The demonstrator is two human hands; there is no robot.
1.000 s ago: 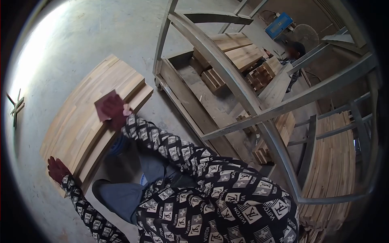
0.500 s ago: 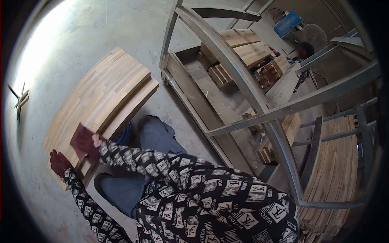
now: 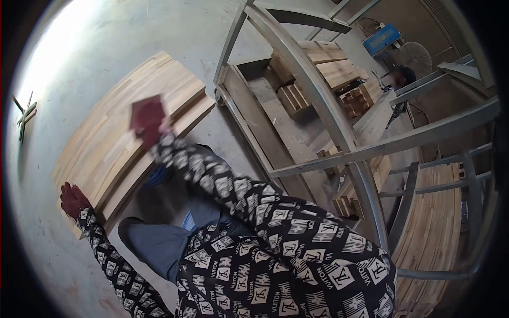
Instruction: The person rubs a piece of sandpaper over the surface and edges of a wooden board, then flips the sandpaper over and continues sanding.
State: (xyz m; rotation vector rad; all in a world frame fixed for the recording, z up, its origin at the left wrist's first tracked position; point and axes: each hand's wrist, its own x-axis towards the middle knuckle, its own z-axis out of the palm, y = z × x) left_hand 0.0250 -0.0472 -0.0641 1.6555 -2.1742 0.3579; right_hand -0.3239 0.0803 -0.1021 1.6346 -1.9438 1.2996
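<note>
A stack of pale wooden boards [image 3: 111,132] lies on the concrete floor in front of me. My right hand [image 3: 154,135], in a dark red glove, presses a dark red sheet of sandpaper [image 3: 147,115] on the top board, far along its length. My left hand [image 3: 72,199], also in a red glove, rests flat against the near left corner of the stack and holds nothing. Both sleeves carry a black and white pattern.
A grey metal frame cart [image 3: 297,79] stands to the right, with wood blocks [image 3: 294,98] and planks inside. More planks [image 3: 432,222] are stacked at the far right. Another person [image 3: 403,79] works in the background near a blue machine [image 3: 380,38].
My right hand slid the sandpaper back to the near end of the board, then out again to the far part. My left hand stayed at the stack's corner.
</note>
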